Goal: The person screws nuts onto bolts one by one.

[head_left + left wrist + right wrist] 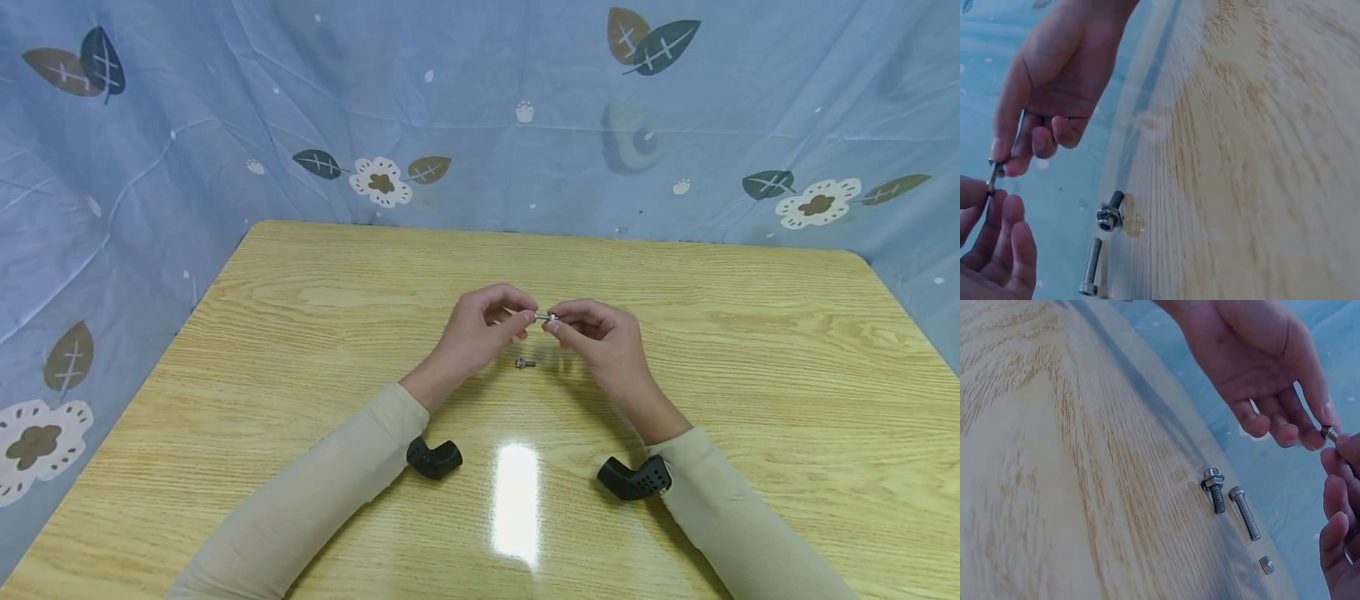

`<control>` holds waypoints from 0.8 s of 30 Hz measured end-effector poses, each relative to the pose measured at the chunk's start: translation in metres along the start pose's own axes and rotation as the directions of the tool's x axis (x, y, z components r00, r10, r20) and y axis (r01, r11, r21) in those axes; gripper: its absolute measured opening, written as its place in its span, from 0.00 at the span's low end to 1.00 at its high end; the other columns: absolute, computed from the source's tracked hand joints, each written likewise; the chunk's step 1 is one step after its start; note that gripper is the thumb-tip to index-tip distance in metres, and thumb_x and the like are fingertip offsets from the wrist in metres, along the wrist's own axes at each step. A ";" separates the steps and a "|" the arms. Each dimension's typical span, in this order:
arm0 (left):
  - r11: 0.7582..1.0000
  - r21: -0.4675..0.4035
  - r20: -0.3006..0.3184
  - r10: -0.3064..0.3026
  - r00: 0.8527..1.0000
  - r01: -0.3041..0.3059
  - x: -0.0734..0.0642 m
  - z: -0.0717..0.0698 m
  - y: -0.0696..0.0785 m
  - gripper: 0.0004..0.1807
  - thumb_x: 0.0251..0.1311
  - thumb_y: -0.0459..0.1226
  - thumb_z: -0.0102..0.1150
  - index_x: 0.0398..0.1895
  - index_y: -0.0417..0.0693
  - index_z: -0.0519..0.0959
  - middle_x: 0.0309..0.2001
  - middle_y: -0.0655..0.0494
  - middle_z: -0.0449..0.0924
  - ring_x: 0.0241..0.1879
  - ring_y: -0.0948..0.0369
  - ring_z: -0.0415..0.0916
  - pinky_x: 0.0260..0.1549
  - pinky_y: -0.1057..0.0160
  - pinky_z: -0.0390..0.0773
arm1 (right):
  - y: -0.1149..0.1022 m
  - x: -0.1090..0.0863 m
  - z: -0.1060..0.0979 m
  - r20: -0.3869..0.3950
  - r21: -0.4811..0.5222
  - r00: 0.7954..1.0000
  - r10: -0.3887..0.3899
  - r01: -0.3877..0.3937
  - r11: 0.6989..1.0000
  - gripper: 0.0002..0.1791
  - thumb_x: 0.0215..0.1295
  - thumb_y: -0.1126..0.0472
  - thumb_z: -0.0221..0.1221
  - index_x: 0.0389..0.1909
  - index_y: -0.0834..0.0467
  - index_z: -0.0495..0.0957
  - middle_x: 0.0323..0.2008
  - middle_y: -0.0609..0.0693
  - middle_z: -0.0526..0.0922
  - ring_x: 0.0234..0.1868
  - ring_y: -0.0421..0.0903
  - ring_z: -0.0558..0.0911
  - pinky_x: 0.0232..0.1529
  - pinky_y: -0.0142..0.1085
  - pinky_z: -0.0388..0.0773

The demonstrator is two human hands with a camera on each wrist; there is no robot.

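Note:
My left hand (487, 329) and right hand (603, 337) meet above the table, thumbs and fingertips pinching opposite ends of a small silver bolt (542, 317). A wider, ring-like piece (552, 317) on it shows at the right fingertips; what it is I cannot tell. In the right wrist view, the fingertips cover most of the bolt. Just below the hands, a bolt fitted with a nut and washer (524, 363) lies on the tabletop. Beside it in the right wrist view are a bare socket-head bolt (1245, 514) and a loose nut (1266, 565).
The light wood table (337, 350) has rounded far corners. Behind it and along the left hangs a blue curtain (480, 67) printed with leaves and flowers. Black camera mounts (435, 458) sit at both wrists, over long pale sleeves. A bright light reflection lies near the front.

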State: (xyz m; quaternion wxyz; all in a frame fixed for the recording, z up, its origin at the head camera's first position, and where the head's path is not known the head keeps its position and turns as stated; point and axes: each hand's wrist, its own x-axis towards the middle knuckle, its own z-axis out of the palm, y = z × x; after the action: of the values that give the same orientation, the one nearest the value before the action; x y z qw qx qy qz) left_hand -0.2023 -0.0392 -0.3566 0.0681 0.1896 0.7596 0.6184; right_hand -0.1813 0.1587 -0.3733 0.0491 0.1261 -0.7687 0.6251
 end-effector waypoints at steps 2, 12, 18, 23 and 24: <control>1.000 0.008 -0.003 0.011 1.000 -0.011 0.000 0.000 0.001 0.08 0.66 0.36 0.59 0.45 0.45 0.81 0.43 0.52 0.81 0.38 0.48 0.81 0.40 0.53 0.81 | 0.000 0.000 0.000 0.001 0.006 1.000 -0.004 0.004 1.000 0.13 0.64 0.60 0.64 0.45 0.63 0.82 0.32 0.41 0.84 0.31 0.49 0.81 0.30 0.36 0.78; 1.000 0.015 -0.004 0.005 1.000 -0.004 -0.001 0.000 0.001 0.08 0.67 0.37 0.57 0.45 0.46 0.81 0.45 0.53 0.80 0.39 0.48 0.82 0.40 0.53 0.81 | 0.002 0.000 -0.001 0.005 0.002 1.000 -0.003 0.003 1.000 0.14 0.64 0.58 0.64 0.46 0.62 0.81 0.33 0.41 0.84 0.33 0.51 0.82 0.33 0.37 0.80; 0.999 -0.019 -0.003 -0.047 0.999 0.047 0.000 0.002 -0.002 0.12 0.68 0.41 0.56 0.46 0.43 0.80 0.42 0.45 0.81 0.36 0.43 0.80 0.41 0.47 0.80 | 0.002 0.000 -0.001 0.006 0.006 1.000 -0.009 0.009 1.000 0.14 0.64 0.59 0.64 0.46 0.63 0.81 0.33 0.41 0.84 0.32 0.51 0.81 0.33 0.36 0.80; 1.000 -0.022 0.009 -0.017 1.000 0.017 -0.001 0.003 -0.004 0.11 0.68 0.39 0.56 0.46 0.41 0.80 0.41 0.39 0.81 0.36 0.42 0.80 0.40 0.46 0.80 | 0.004 -0.002 -0.001 0.001 -0.004 1.000 -0.013 0.013 1.000 0.13 0.64 0.60 0.64 0.45 0.62 0.82 0.33 0.41 0.84 0.32 0.51 0.82 0.33 0.36 0.80; 1.000 -0.020 0.010 -0.007 1.000 0.007 -0.001 0.004 -0.004 0.11 0.67 0.38 0.56 0.45 0.41 0.80 0.41 0.38 0.81 0.36 0.42 0.80 0.40 0.46 0.81 | 0.004 -0.003 -0.001 0.000 -0.003 1.000 -0.015 0.015 1.000 0.12 0.64 0.60 0.64 0.45 0.62 0.82 0.33 0.41 0.84 0.32 0.51 0.82 0.32 0.36 0.79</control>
State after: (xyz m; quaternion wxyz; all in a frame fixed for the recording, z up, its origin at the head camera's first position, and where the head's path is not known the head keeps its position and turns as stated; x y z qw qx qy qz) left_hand -0.2011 -0.0369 -0.3617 0.0761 0.1894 0.7536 0.6249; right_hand -0.1798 0.1603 -0.3772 0.0540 0.1316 -0.7687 0.6236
